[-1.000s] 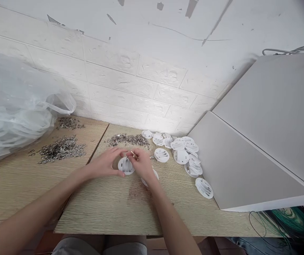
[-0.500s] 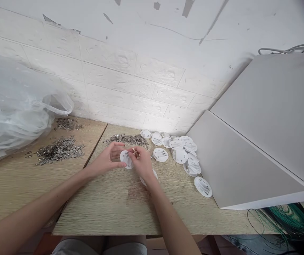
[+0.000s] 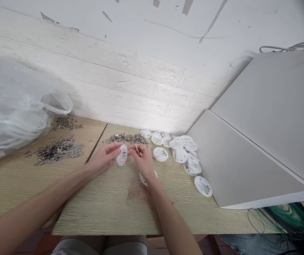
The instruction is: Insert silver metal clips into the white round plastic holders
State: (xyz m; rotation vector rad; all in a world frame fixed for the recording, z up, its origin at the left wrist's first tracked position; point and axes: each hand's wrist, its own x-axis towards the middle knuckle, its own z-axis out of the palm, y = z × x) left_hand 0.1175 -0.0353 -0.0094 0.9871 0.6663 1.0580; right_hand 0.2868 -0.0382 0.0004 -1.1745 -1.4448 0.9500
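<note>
My left hand [image 3: 106,157] grips a round white plastic disc [image 3: 122,156] by its edge, tilted so its slotted face turns to the right. Close by on the right, my right hand [image 3: 142,158] is closed round a thin tan stick [image 3: 137,149], its fingertips near the disc's face. Whether those fingertips also pinch a small metal piece is too small to tell. Just behind both hands lies a heap of small metal parts [image 3: 128,138]. Partly hidden by my right wrist, another white disc [image 3: 144,179] rests on the table.
Several white discs [image 3: 180,156] lie piled along a grey cabinet [image 3: 247,159] on the right. More metal parts [image 3: 60,151] sit on the left tabletop beside a big clear plastic bag [image 3: 13,106]. Green wire [image 3: 291,217] is coiled at the lower right. A brick-patterned wall [image 3: 120,81] stands behind.
My left hand has turned the disc more edge-on and shifted it slightly left. My right hand's fingertips have drawn back from its face, leaving a small gap.
</note>
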